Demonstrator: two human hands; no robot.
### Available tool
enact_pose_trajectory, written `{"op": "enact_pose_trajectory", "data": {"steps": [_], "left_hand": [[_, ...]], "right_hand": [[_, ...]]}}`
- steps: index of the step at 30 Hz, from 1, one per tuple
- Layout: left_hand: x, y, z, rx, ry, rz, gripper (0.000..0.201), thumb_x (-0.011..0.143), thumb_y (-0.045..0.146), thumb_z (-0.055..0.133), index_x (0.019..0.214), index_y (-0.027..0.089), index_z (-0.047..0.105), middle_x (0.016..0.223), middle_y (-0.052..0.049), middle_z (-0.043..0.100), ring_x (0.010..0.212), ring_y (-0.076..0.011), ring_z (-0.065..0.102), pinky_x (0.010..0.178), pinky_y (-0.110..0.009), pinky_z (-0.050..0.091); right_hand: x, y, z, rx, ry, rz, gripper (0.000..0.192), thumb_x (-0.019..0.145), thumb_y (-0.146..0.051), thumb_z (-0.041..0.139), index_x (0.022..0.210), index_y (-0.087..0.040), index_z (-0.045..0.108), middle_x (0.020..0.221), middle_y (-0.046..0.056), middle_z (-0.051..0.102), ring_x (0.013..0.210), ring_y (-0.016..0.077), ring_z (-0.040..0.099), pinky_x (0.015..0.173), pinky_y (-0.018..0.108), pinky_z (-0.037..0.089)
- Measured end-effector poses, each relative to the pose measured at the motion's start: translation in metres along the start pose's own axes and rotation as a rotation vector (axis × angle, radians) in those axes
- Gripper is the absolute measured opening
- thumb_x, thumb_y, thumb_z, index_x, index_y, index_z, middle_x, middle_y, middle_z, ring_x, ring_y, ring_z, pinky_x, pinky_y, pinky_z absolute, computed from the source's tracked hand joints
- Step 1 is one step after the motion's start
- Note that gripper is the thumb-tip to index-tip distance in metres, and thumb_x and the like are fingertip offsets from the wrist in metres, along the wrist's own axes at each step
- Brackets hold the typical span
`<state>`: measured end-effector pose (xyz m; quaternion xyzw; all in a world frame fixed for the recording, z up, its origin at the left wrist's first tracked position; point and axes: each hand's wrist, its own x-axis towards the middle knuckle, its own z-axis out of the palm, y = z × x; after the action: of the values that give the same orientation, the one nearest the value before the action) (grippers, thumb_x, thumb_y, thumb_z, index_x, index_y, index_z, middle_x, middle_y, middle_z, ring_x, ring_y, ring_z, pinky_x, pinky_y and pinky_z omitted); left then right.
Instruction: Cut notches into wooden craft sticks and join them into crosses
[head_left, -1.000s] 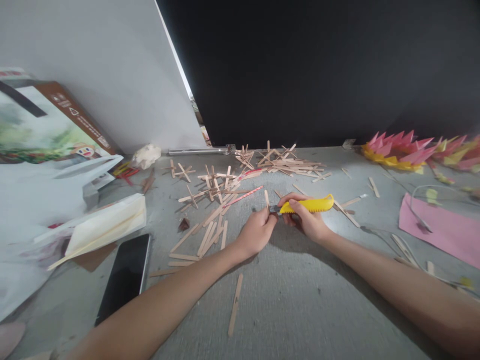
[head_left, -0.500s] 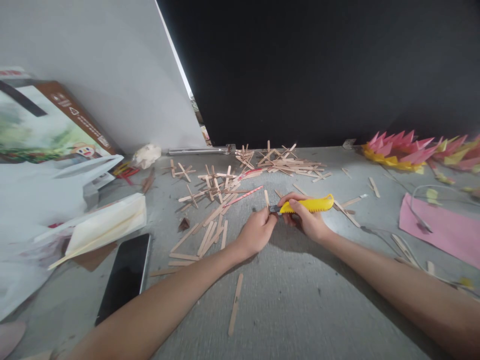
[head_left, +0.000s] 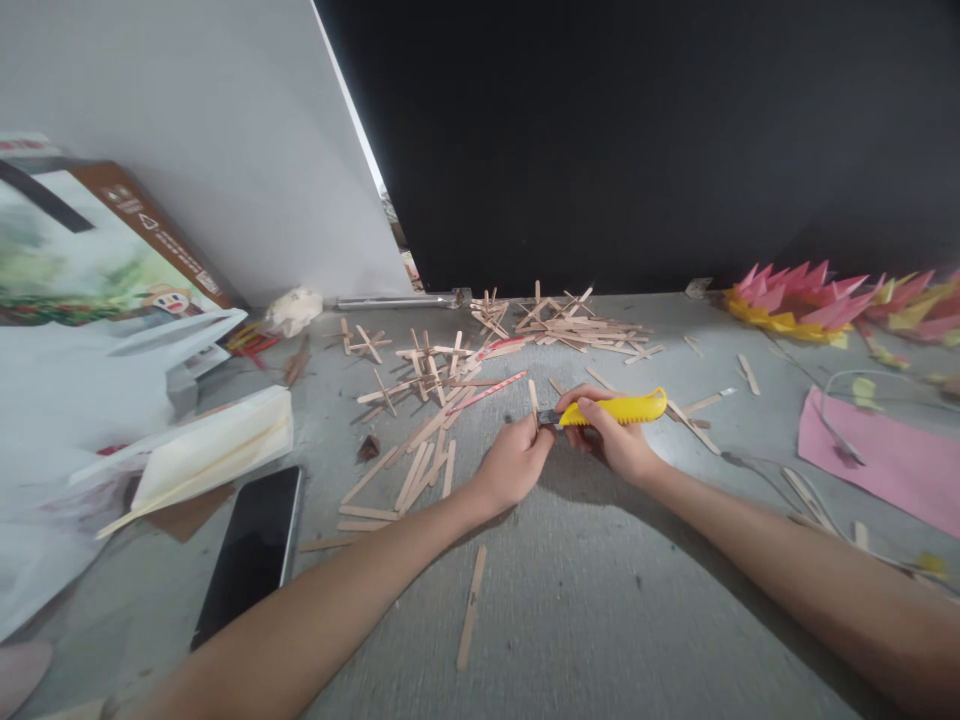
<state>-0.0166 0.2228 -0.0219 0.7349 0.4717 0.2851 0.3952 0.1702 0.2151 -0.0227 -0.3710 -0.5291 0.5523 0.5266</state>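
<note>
My left hand [head_left: 512, 462] pinches a wooden craft stick [head_left: 533, 398] that stands up from its fingers near the middle of the grey surface. My right hand [head_left: 619, 442] grips a yellow utility knife [head_left: 619, 408], whose dark tip points left and meets the stick at my left fingertips. Both hands rest close together on the surface. Loose wooden sticks [head_left: 421, 460] lie just left of my left hand, and one more stick [head_left: 470, 608] lies nearer to me.
Piles of glued stick crosses [head_left: 562, 325] lie at the back by a black wall. A black phone [head_left: 251, 550] and a white folded packet [head_left: 204, 455] sit at the left. Pink paper [head_left: 877, 455], wires and pink-yellow paper flowers [head_left: 795, 295] are at the right.
</note>
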Motion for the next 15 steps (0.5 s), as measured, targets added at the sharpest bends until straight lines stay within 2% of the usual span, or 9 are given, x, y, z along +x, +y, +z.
{"op": "enact_pose_trajectory", "data": {"steps": [7, 15], "left_hand": [[0.0001, -0.0014, 0.0000, -0.018, -0.005, 0.009, 0.023, 0.098, 0.034, 0.045, 0.079, 0.022, 0.051, 0.069, 0.000, 0.060, 0.067, -0.0186, 0.058, 0.063, -0.030, 0.035], [0.0009, -0.0041, 0.0014, -0.139, -0.012, -0.049, 0.027, 0.100, 0.036, 0.043, 0.077, 0.023, 0.046, 0.066, 0.001, 0.057, 0.064, -0.0169, 0.054, 0.060, -0.029, 0.036]], "right_hand": [[-0.0004, -0.0011, -0.0004, -0.033, 0.004, -0.005, 0.032, 0.100, -0.052, 0.061, 0.096, -0.021, 0.071, 0.063, 0.001, 0.062, 0.051, 0.0154, 0.052, 0.047, 0.027, 0.035], [-0.0007, 0.0026, -0.0025, 0.008, 0.002, -0.021, 0.028, 0.101, -0.048, 0.062, 0.098, -0.022, 0.072, 0.068, 0.001, 0.065, 0.052, 0.0147, 0.052, 0.047, 0.026, 0.034]]}}
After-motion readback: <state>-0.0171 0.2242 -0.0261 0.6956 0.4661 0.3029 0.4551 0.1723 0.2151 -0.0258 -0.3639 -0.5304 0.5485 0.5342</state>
